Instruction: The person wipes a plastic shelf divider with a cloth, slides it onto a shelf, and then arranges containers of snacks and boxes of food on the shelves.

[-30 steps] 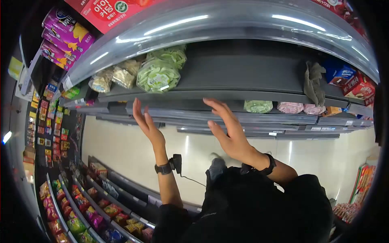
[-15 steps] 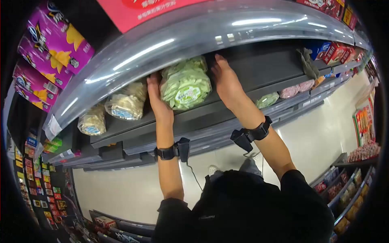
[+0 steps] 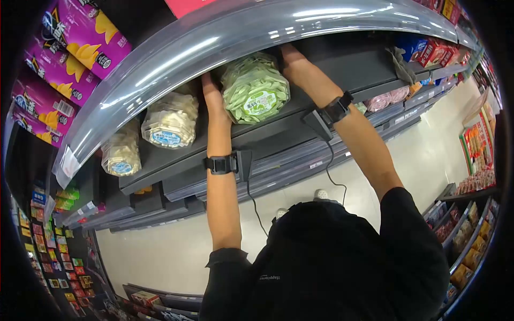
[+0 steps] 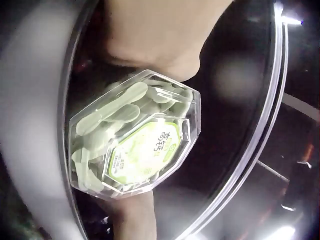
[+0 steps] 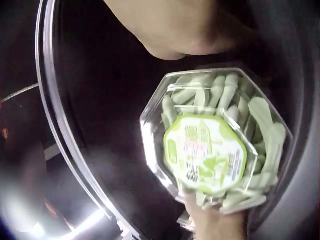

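Note:
A clear octagonal tub full of pale green, stick-shaped pieces sits at the shelf's front edge, its green-and-white label facing out. My left hand reaches in along its left side. On its other side my right hand reaches deep under the clear shelf lip. The right wrist view has a dark gap between that hand and the tub. In the left wrist view the nearer hand overlaps the edge of the tub. The fingers of both hands are hidden behind the tub and shelf.
Two tubs of cream-coloured pieces, one nearer and one farther, stand to the left. A curved clear lip overhangs the shelf. Purple chip packs are at upper left. A grey cloth hangs at right.
Both hands have risen from in front of the shelf, spread to either side of the green tub and reached farther in. The head view has come closer to the shelf.

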The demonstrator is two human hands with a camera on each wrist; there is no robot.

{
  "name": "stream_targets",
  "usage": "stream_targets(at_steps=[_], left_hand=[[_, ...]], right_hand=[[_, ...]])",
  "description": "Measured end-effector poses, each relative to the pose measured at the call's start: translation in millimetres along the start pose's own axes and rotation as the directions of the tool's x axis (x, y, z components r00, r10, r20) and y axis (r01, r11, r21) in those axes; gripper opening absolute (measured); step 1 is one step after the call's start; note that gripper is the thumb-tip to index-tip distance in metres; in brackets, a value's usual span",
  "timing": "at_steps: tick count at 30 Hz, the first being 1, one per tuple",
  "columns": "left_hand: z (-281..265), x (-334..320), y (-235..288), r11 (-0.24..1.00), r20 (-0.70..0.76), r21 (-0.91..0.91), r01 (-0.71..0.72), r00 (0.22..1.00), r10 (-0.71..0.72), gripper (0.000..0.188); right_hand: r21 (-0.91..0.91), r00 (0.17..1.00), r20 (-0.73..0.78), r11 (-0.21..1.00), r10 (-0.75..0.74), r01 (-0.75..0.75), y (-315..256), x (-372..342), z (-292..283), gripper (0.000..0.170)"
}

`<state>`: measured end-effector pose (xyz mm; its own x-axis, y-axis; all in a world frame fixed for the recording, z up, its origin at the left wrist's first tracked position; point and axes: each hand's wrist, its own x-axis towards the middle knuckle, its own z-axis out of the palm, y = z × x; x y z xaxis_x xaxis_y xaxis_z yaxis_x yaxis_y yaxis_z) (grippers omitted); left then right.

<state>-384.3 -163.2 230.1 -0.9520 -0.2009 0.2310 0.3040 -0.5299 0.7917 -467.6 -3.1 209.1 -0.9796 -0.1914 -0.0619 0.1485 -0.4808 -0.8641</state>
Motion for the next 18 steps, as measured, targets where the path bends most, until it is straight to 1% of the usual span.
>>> stream_targets(at_steps=[1,2,4,5,6,8,9,13,15,18], left_hand=[[-1.0,1.5,1.2,1.000,0.000,-0.001,-0.007,1.000,0.007,0.060],[-1.2,3.2,2.0,1.000,0.008,0.001,-0.008,1.000,0.008,0.060],[-0.4,7.4,2.8,1.000,0.024,0.006,-0.013,1.000,0.013,0.060],[-0.7,9.5,3.2,1.000,0.031,0.009,-0.016,0.999,0.016,0.060],[-1.6,11.0,3.4,1.000,0.037,0.015,-0.016,0.999,0.016,0.060],[-5.2,10.8,2.8,0.999,0.045,0.032,-0.009,0.999,0.007,0.060],[-6.9,10.1,2.2,0.999,0.049,0.040,-0.003,0.999,0.001,0.060],[-9.2,10.5,0.9,0.997,0.078,0.070,0.014,0.997,-0.019,0.060],[-11.2,10.4,2.6,0.996,0.091,0.087,0.019,0.995,-0.027,0.060],[-13.3,10.5,4.0,0.994,0.108,0.106,0.025,0.993,-0.036,0.060]], right_hand=[[0.048,1.000,0.000,0.999,0.020,-0.020,-1.2,4.4,4.4,0.051],[0.046,1.000,0.004,0.999,0.017,-0.017,1.0,4.6,5.8,0.051],[0.177,0.999,-0.014,0.983,0.048,-0.045,-1.1,-9.6,18.3,0.054],[0.145,0.996,-0.030,0.986,0.090,-0.084,4.3,-4.7,18.7,0.049],[0.145,0.996,-0.026,0.986,0.090,-0.085,1.4,-9.5,21.3,0.049],[0.145,0.995,0.059,0.985,0.084,-0.092,-3.2,-25.7,26.4,0.046],[0.130,0.994,0.070,0.987,0.087,-0.096,-1.1,-24.3,23.5,0.045],[0.122,0.993,0.070,0.987,0.093,-0.101,1.1,-24.1,21.6,0.046],[0.096,0.992,0.044,0.988,0.117,-0.120,-1.6,-27.2,24.6,0.048],[0.064,0.993,0.076,0.993,0.092,-0.097,-2.9,-28.0,25.8,0.045]])
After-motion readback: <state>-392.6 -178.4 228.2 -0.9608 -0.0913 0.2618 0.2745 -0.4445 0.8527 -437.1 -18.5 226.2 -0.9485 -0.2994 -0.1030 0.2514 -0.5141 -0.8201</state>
